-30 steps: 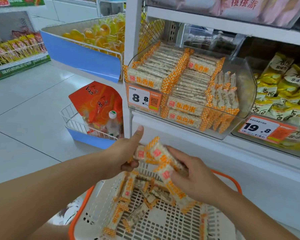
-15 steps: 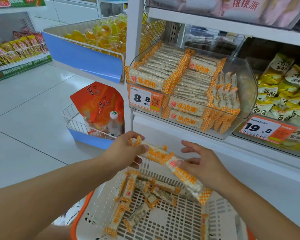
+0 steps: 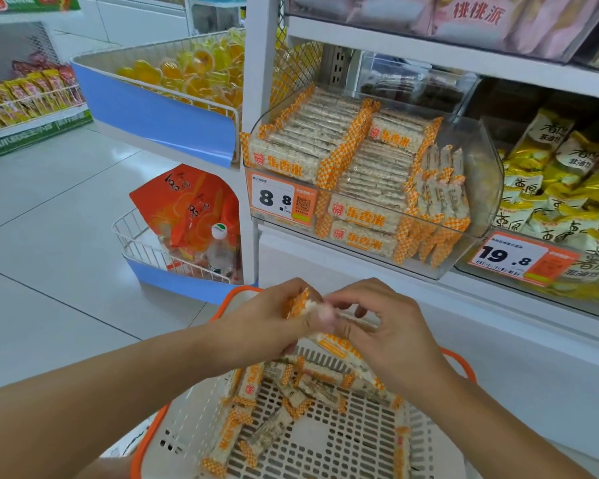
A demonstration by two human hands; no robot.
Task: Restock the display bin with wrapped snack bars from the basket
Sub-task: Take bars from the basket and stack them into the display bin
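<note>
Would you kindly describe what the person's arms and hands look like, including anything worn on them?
Both forearms are bare to the frame edge, with no sleeves in view. The left hand and right hand wear no gloves, and no rings, watch or bracelet can be seen. The nails that show look short and unpainted.

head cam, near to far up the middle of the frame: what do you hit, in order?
basket with loose snack bars → left hand and right hand holding bars together above it → white shelf ledge → display bin of stacked bars → top shelf of pink packs.
</note>
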